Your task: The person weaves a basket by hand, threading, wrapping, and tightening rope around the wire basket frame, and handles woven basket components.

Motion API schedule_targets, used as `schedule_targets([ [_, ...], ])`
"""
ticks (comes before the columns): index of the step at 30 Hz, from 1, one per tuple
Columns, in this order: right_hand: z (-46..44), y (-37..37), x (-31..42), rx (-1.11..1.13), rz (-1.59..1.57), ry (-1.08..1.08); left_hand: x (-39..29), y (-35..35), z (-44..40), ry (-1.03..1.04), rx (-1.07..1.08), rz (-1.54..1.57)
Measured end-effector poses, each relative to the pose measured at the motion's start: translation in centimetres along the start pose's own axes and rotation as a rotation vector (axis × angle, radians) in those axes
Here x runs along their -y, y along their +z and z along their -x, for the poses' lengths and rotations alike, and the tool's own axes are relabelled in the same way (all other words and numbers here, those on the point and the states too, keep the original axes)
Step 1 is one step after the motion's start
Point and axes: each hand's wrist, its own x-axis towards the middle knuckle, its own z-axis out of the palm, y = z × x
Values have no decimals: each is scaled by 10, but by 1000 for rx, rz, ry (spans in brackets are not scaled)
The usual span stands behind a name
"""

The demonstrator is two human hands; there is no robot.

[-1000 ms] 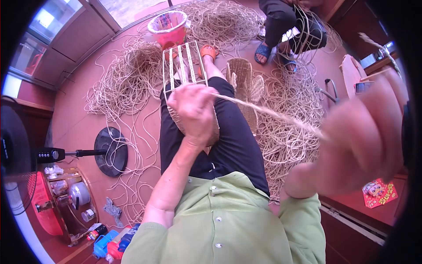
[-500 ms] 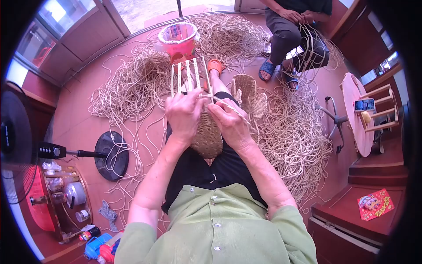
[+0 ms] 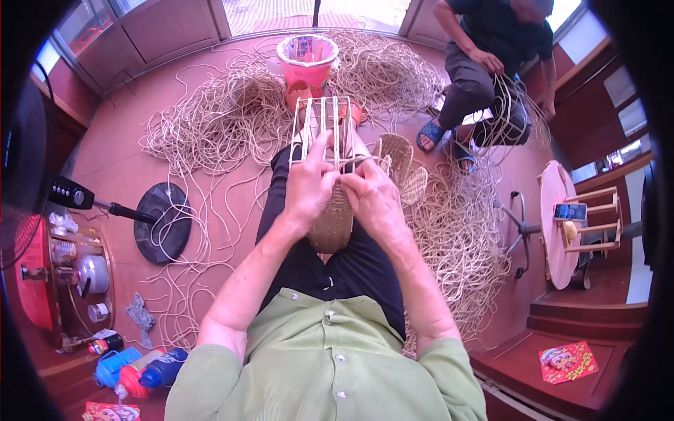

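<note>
On my lap lies a half-woven straw-coloured piece (image 3: 330,228), tightly woven near me. Beyond the weave stands a bare wire frame (image 3: 335,130) with pale cords strung along it. My left hand (image 3: 309,188) is closed at the edge of the weave, thumb and fingers pinched, one finger reaching up along the strung cords. Close beside it on the right, my right hand (image 3: 377,200) pinches a pale cord (image 3: 361,160) at the same edge. The fingertips nearly meet, and the exact grip of each is partly hidden. Finished-looking woven pieces (image 3: 397,160) lie right of my knee.
Heaps of loose cord (image 3: 456,245) cover the floor on both sides. A pink bucket (image 3: 307,63) stands ahead. Another person (image 3: 484,70) sits at the upper right, holding cord. A fan base (image 3: 163,223) is left, an upturned stool (image 3: 562,224) right.
The view has shifted. My left index finger now stretches up along the strung cords, and my fingertips are closer together. The other person's hands have moved apart.
</note>
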Motion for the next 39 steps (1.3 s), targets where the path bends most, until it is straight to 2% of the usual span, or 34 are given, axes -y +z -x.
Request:
schedule_targets([
  [1,2,0,6,-3,24,37,6,7,6,126,-136,-26],
  [4,7,4,11,-171,63,59,5,7,34,-83,-220,208],
  [5,7,6,10,-234,49,65,-5,9,42,-198,-238,539],
  [8,4,0,19,-333,158,-65,14,-5,39,-440,-183,1229],
  [9,4,6,12,-316,92,-130,3,-17,38,-488,-119,1412],
  [12,1,15,11,-337,71,-226,-16,-60,42,-366,142,1406],
  [15,-8,17,17,-362,64,-268,-30,-101,31,-372,235,1416],
  [18,-12,20,16,-378,73,-289,-54,-117,19,-404,322,844],
  [19,-11,20,14,-374,76,-278,-49,-107,17,-352,282,563],
  [22,-8,26,13,-347,68,-288,34,-96,-5,-295,718,52],
  [25,-8,22,8,-345,104,-286,17,-101,-14,-599,695,487],
  [28,-5,20,3,-330,109,-284,30,-94,32,-553,116,1160],
  [29,-4,21,4,-336,107,-278,33,-99,42,-497,-17,1220],
  [30,-5,21,5,-338,104,-282,41,-105,53,-471,-10,1514],
  [31,-7,23,5,-334,100,-296,37,-117,62,-350,-109,1460],
  [32,-8,26,6,-333,86,-307,19,-147,65,-491,-226,1577],
  [33,-9,30,8,-330,70,-321,23,-180,69,-310,-307,1414],
  [34,-11,33,9,-328,55,-340,48,-231,77,-68,-68,1518],
  [36,-18,39,7,-338,72,-336,-10,-280,67,245,-433,1032],
  [37,-22,39,11,-344,62,-290,-34,-279,52,358,-576,611],
  [38,-26,38,15,-350,53,-245,-49,-268,34,452,-701,180],
  [39,-28,38,16,-349,57,-235,-43,-257,19,425,-698,79],
])
